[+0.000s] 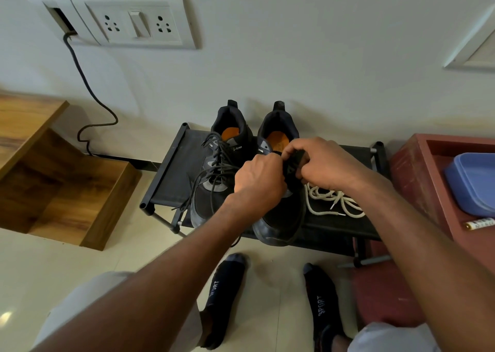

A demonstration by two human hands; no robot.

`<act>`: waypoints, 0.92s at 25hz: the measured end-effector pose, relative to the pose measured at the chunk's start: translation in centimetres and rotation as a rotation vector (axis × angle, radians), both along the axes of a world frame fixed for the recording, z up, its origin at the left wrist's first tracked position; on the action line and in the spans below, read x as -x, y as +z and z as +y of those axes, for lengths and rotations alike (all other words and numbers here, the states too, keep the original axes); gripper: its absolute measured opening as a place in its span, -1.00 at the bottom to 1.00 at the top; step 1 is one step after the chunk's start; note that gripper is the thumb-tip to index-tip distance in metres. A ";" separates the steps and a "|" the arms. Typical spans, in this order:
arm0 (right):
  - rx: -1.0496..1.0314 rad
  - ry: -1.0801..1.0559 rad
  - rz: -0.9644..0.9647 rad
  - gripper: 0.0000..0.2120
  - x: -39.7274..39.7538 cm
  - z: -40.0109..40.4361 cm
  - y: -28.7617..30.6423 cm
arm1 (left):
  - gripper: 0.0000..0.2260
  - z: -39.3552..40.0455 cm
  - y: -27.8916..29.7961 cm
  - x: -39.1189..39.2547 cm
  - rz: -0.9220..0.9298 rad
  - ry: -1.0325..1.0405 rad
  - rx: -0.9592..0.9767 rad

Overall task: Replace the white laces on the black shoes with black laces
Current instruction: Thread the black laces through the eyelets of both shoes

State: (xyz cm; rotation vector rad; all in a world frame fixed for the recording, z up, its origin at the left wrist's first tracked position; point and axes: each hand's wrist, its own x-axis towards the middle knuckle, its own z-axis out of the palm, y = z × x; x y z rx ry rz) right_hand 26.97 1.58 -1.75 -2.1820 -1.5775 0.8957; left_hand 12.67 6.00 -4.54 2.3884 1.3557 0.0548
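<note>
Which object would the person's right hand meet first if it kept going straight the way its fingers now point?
The right hand points leftward, fingers curled at the right shoe's tongue. Straight on, it would most likely meet the left hand almost at once, though depth between them is unclear.

Single head-worn wide-angle view, looking steeply down and forward, close above a low black rack against the wall, floor at frame bottom

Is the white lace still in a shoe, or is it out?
Out. The white lace lies loose in a heap on the black rack, right of the right shoe, threaded through no eyelets.
</note>
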 end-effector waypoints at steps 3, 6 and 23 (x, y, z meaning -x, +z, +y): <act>0.051 -0.073 0.054 -0.56 -0.6 0.0 -0.4 | -0.93 0.1 -0.4 0.2 -0.108 0.028 0.091; 0.076 -0.077 0.008 -0.89 -0.4 0.0 -0.2 | -0.83 0.7 -0.1 0.7 -0.100 -0.055 0.157; -0.510 -0.669 0.495 -0.76 -0.9 0.5 3.0 | -0.73 4.1 1.8 3.4 0.001 -0.255 -0.053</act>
